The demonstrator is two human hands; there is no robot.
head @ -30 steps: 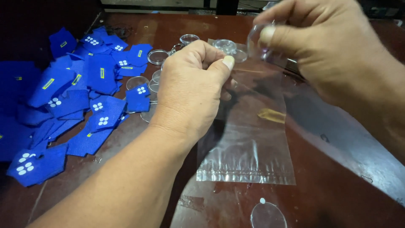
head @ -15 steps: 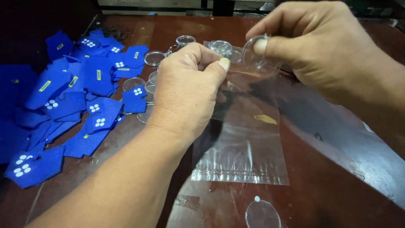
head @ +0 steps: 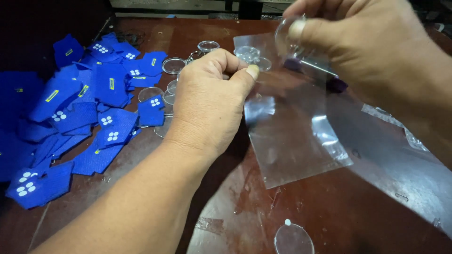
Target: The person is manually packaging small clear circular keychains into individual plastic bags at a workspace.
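My left hand (head: 209,103) pinches the upper left edge of a clear plastic bag (head: 294,136) that hangs above the dark red table (head: 348,221). My right hand (head: 358,42) is at the bag's top right, holding a clear round disc (head: 286,35) between thumb and fingers at the bag's mouth. Something small and dark purple shows by the right fingers, partly hidden.
A heap of small blue fabric shirt shapes (head: 84,108) with white dots covers the left of the table. Several clear round discs (head: 174,65) lie beyond my left hand. Another clear disc (head: 294,239) rests at the near edge. More clear plastic (head: 405,155) lies at the right.
The bag has lifted and tilted, its lower edge swinging up to the right. My right hand with the disc has moved closer to the bag's opening.
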